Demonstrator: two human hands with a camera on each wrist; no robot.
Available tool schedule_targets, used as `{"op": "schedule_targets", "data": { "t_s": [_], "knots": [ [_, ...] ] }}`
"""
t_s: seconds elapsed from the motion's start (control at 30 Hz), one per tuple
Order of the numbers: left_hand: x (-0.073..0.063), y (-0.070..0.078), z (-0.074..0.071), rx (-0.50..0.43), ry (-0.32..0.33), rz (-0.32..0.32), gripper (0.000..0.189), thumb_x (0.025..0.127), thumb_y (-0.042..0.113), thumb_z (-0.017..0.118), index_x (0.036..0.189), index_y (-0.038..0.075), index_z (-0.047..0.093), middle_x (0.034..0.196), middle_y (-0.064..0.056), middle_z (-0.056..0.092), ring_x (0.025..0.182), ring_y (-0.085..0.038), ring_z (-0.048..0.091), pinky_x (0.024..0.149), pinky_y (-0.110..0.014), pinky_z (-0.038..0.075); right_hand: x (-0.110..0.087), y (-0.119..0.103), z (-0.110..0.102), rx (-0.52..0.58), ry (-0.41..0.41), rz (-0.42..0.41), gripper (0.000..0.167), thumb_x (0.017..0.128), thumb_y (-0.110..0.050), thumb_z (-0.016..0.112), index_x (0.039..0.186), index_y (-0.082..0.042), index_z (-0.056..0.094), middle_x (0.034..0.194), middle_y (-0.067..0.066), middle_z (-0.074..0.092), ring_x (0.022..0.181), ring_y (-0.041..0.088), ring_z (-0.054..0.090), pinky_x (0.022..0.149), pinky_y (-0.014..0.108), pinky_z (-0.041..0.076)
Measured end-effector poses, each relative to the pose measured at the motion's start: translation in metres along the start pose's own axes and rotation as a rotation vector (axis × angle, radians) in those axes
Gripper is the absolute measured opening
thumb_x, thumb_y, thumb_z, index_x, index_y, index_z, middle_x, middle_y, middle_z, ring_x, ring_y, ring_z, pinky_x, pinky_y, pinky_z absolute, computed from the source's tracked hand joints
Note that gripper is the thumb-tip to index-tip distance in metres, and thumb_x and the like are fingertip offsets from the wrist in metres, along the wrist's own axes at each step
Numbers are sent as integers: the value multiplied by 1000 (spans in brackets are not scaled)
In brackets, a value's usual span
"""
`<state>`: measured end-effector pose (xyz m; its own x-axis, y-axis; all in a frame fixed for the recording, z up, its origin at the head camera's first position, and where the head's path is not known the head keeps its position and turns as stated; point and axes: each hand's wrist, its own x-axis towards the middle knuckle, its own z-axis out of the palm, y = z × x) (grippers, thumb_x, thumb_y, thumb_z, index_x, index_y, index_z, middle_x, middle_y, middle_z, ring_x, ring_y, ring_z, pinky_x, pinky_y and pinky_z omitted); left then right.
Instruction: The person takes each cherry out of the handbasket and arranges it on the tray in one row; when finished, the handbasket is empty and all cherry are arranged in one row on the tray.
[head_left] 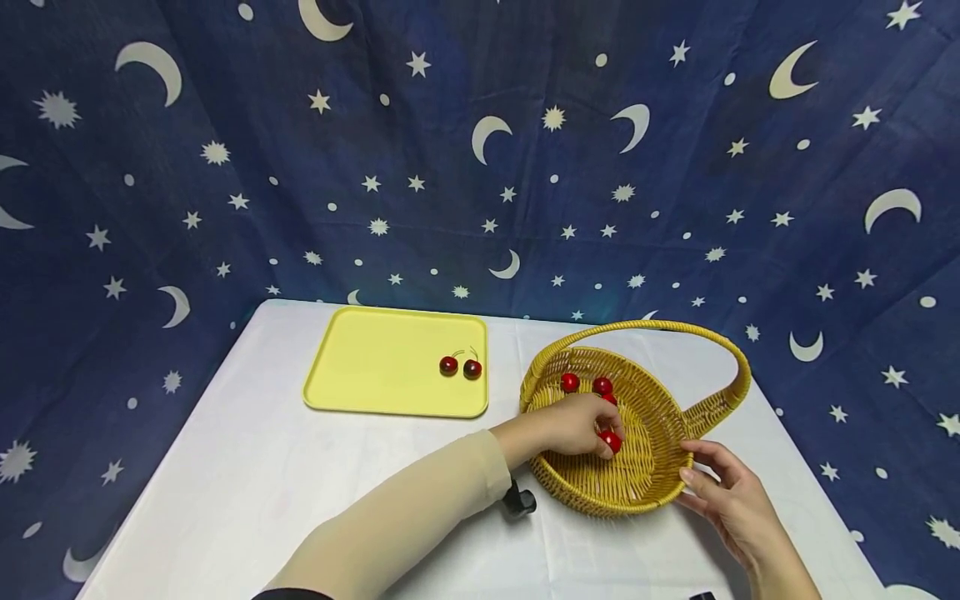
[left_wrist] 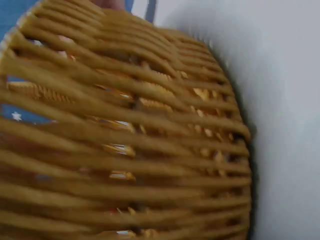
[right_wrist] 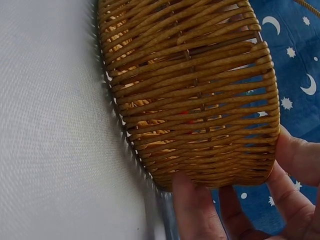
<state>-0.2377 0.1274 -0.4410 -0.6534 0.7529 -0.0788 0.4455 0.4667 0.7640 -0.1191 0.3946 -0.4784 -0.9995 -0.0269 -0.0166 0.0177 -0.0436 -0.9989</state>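
A round woven basket (head_left: 645, 492) with a tall arched handle (head_left: 738, 375) stands on the white table. My left hand (head_left: 585, 423) reaches over its near left rim and pinches a red cherry (head_left: 611, 442) low inside. More red cherries (head_left: 570, 382) lie beyond that hand in the basket, one partly hidden by the fingers. With thumb and fingers, my right hand (head_left: 723, 487) grips the basket's right side at the rim; the right wrist view shows its fingers (right_wrist: 187, 210) against the weave. In the left wrist view the basket wall (left_wrist: 125, 140) hides the left hand.
A yellow tray (head_left: 375, 367) lies at the back left, with two dark red stemmed cherries (head_left: 448, 366) near its right edge. Beneath my left forearm a small black object (head_left: 519, 502) shows. A blue star-and-moon cloth (head_left: 450, 167) hangs behind the table.
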Motion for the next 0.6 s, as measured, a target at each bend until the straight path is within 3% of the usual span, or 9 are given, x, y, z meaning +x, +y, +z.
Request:
{"op": "schedule_targets", "data": {
  "t_s": [0.13, 0.33, 0.5, 0.6],
  "knots": [
    [-16, 11, -3, -133, 22, 99, 24, 90, 12, 87, 110, 20, 77, 99, 13, 69, 77, 1, 61, 76, -15, 51, -1, 1, 0, 3, 1, -6, 41, 104, 12, 56, 134, -13, 67, 122, -6, 67, 104, 7, 71, 79, 35, 67],
    [-61, 17, -13, -288, 9, 167, 25, 92, 9, 85, 112, 21, 77, 100, 12, 68, 79, 0, 59, 75, -17, 53, -4, 2, 0, 0, 11, -4, 41, 104, 12, 57, 133, -14, 68, 121, -6, 68, 102, 7, 72, 80, 35, 67],
    [-106, -6, -37, -389, 40, 192, 28, 91, 2, 83, 114, 18, 78, 108, 7, 72, 86, -1, 63, 81, -20, 56, -3, -1, 0, -8, 11, 6, 40, 103, 12, 58, 133, -12, 68, 120, -5, 67, 102, 7, 70, 79, 36, 67],
    [-131, -29, -56, -401, 130, 158, 29, 90, -1, 82, 114, 15, 78, 110, 1, 74, 89, -7, 67, 84, -24, 58, -2, -3, 1, -11, 6, 10, 39, 103, 11, 58, 134, -11, 67, 120, -5, 67, 102, 7, 70, 79, 36, 67]
  ]
}}
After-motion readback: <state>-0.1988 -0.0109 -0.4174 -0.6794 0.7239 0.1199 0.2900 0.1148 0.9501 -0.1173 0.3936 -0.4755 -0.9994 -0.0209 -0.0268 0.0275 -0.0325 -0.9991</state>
